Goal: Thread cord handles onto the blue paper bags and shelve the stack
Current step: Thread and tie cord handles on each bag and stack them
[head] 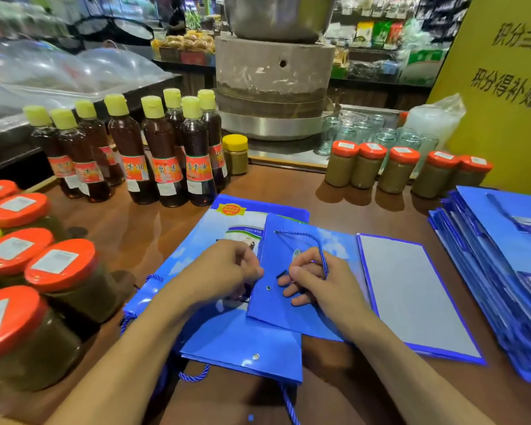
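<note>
The brown counter [334,204] carries everything. On its right side lies a thick stack of blue bags [503,256]. In the middle, nearer, a few corded bags [236,348] lie flat, with the bag in hand [276,308] on top. The left hand [224,268] pinches that bag's left edge, fingers curled. The right hand [316,280] pinches the cord [319,246] near its black tip [282,273], just right of the eyelet [268,288] (tiny, silver).

Risks, as I judge them:
- If the left hand slackens, the glossy bag may slide on those beneath and the tip miss the hole.
- A hard tug could drag the cord's far end back out.
- The left forearm passes near the red-lidded jars [59,262].
</note>
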